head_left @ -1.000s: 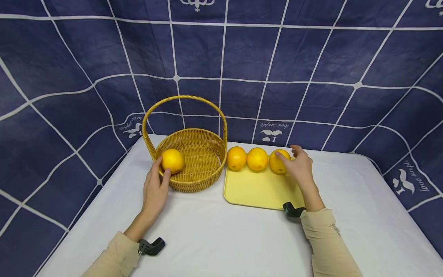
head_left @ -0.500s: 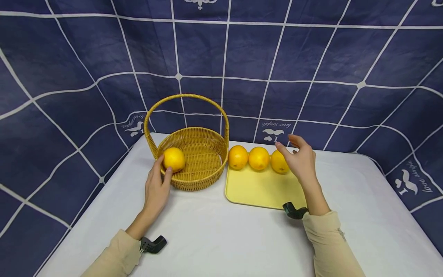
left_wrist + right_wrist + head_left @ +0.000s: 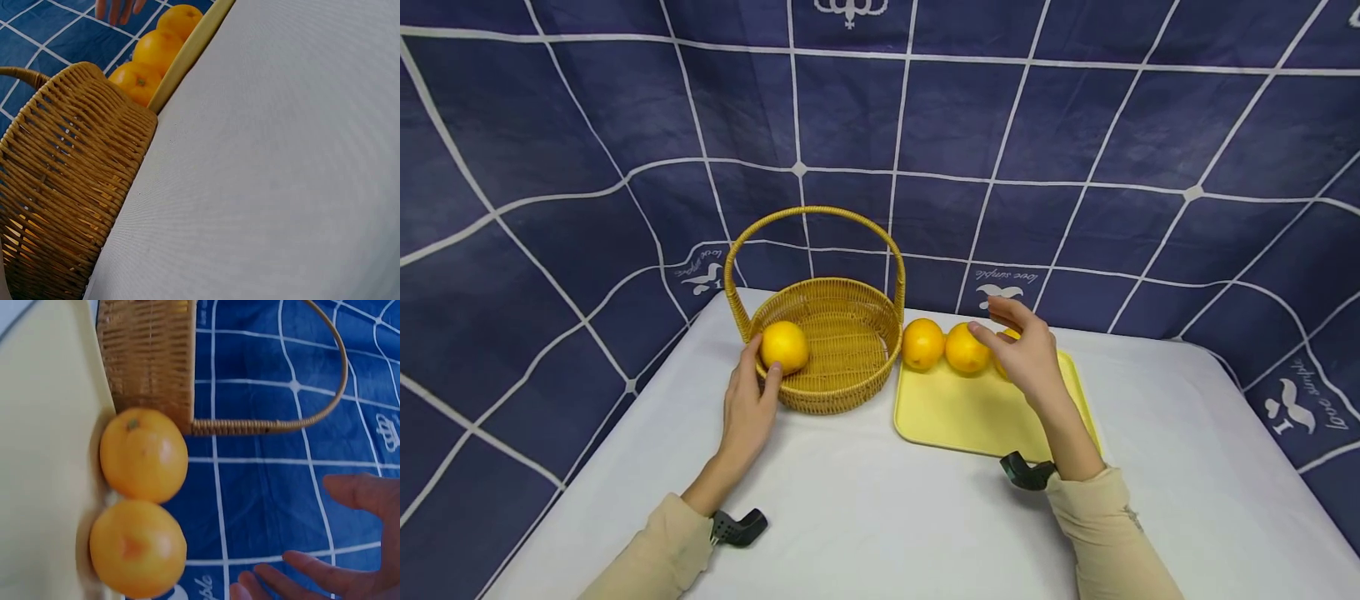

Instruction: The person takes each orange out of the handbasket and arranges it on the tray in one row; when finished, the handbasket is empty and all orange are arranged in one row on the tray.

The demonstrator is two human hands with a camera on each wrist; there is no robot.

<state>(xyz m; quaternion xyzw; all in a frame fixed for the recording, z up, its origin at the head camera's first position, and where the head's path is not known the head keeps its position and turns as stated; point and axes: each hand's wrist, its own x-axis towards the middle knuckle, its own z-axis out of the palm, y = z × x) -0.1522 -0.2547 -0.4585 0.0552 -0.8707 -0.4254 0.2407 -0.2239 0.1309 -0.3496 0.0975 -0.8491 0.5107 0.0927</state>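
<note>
My left hand (image 3: 751, 404) is at the near-left rim of the wicker basket (image 3: 823, 402), thumb and fingers around an orange (image 3: 785, 347) inside it. In the left wrist view that orange shows only through gaps in the weave. My right hand (image 3: 1028, 350) hovers above the yellow tray (image 3: 977, 421), thumb and fingers spread apart with nothing between them. Three oranges stand in a row along the tray's far edge: a left orange (image 3: 922, 343), a middle orange (image 3: 967, 348) and a right one mostly hidden behind my right hand.
The basket's tall arched handle (image 3: 816, 210) rises over its middle. Basket and tray stand side by side on a white-covered table (image 3: 880, 517). A blue checked cloth (image 3: 955, 125) hangs behind and at the sides. Each wrist carries a black camera.
My right hand first lifted away from the right orange, then moved left toward the middle one, without an orange. My left hand has stayed by the orange in the basket.
</note>
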